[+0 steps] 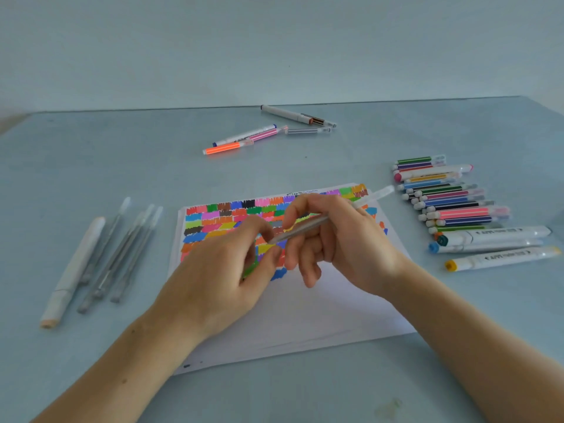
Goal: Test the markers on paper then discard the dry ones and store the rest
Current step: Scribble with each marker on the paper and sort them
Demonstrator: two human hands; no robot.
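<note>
A white sheet of paper [320, 309] lies in front of me, its upper half filled with rows of coloured test scribbles. Above it my right hand [338, 239] grips a slim grey marker [308, 227] whose clear cap end [378, 192] points up and to the right. My left hand [222, 276] pinches the marker's lower end with thumb and fingers. The tip is hidden between the fingers.
Several grey pens and one thick pale marker [73, 270] lie at the left. A row of striped coloured markers [451, 196] and three thick white ones [494, 245] lie at the right. More markers, one orange [225, 147], lie at the back near the table's far edge.
</note>
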